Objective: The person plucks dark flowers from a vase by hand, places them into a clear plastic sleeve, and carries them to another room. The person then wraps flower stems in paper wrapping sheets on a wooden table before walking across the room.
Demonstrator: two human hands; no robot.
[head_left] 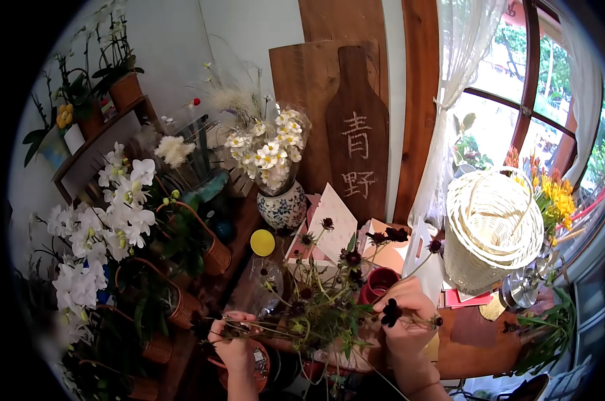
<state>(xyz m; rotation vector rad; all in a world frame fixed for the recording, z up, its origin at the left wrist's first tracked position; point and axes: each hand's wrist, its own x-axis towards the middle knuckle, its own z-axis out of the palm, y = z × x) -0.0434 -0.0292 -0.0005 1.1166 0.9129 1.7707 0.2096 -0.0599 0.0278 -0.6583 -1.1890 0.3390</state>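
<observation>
A loose, tangled bunch of dark maroon flowers (326,301) on thin green stems spreads between my two hands above the table's front edge. My left hand (234,339), low on the left, has its fingers closed round some of the stems, with dark blooms sticking out past it. On the right, my right hand (409,315) pinches other stems of the bunch between thumb and fingers. One dark bloom (391,313) hangs in front of its fingers, and another stands above the hand. Just behind the right hand is a red cup (379,284), partly covered by the flowers.
White orchids (92,227) in wicker pots crowd the left. Behind stand a blue-and-white vase (281,206) of white flowers, a yellow-lidded clear jar (263,243) and open cards (330,220). White wicker baskets (493,227) stand at right by the window. Below is an orange-rimmed container (257,367).
</observation>
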